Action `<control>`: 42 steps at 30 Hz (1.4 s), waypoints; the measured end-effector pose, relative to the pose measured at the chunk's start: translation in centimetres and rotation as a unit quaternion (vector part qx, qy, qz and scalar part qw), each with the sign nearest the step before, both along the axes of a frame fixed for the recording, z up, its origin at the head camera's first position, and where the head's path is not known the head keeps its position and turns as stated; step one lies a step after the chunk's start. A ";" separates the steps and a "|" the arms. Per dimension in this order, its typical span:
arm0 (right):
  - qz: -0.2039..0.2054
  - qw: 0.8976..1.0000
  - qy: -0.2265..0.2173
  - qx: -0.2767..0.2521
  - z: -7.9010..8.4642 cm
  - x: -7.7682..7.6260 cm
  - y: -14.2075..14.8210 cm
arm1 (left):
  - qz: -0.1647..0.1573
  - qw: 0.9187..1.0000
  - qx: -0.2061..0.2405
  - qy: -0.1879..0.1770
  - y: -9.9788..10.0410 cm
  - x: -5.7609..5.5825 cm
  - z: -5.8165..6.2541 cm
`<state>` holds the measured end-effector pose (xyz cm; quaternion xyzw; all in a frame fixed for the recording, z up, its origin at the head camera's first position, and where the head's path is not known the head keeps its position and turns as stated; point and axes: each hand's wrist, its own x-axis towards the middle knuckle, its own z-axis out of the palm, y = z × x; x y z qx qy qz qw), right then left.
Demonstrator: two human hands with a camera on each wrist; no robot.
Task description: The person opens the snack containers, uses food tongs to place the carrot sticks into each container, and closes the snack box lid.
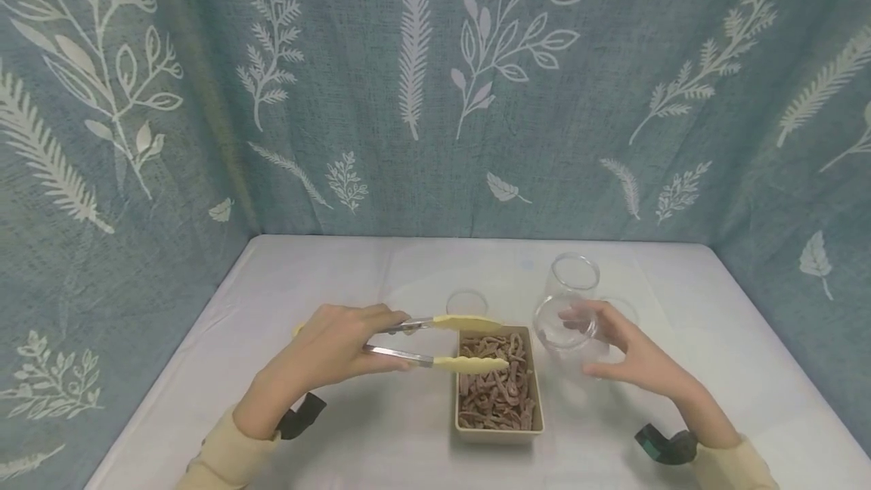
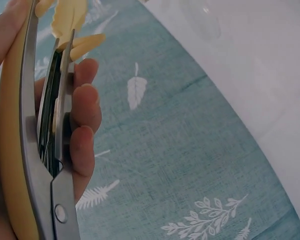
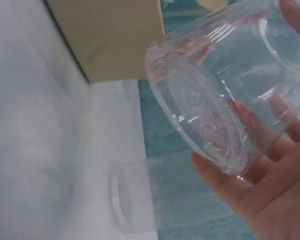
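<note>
Jar [image 3: 200, 102]: in your right hand [image 1: 633, 354], tilted, just right of the box [image 1: 500, 436] and apart from it. Clear-walled, probably thin plastic or glass; expect it to be light and slippery, best treated as fragile. Take it round the side wall, clear of the rim, with even pressure.

Right fingers: spread wide and curved round the wall, thumb opposite; nothing else in that grip. A second jar [image 3: 132, 197] stands on the table beside it, so mind a knock.

Tongs [image 1: 471, 364]: in your left hand [image 1: 347, 342], fingers and thumb wrapped round the two arms. Metal arms look stiff; the yellow tips probably give a little. Hold well back on the padded handles for squeeze control. Tips are parted over the box, nothing between them.

Strips [image 1: 493, 401]: brown, heaped in the box, untouched by your fingers. Likely light and perhaps brittle; pinch a few gently at mid-length.
</note>
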<state>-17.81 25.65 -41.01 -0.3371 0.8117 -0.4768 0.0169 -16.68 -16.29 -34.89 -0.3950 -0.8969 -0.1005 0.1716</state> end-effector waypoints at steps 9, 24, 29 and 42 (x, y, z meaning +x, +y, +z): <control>0.048 0.996 0.010 -0.078 0.0 -0.4 0.0 | -0.019 0.999 -0.047 0.001 0.5 -0.3 -0.4; 0.036 0.998 0.029 -0.053 2.7 -1.2 -0.6 | -0.020 0.993 -0.112 -0.013 2.0 -0.6 0.0; 0.038 0.996 0.044 -0.064 3.4 -1.3 -0.9 | -0.004 0.991 -0.129 -0.045 2.4 -0.5 0.4; 0.060 0.988 0.080 -0.114 4.0 -1.1 -0.3 | 0.018 0.977 -0.173 -0.122 3.8 -0.9 0.7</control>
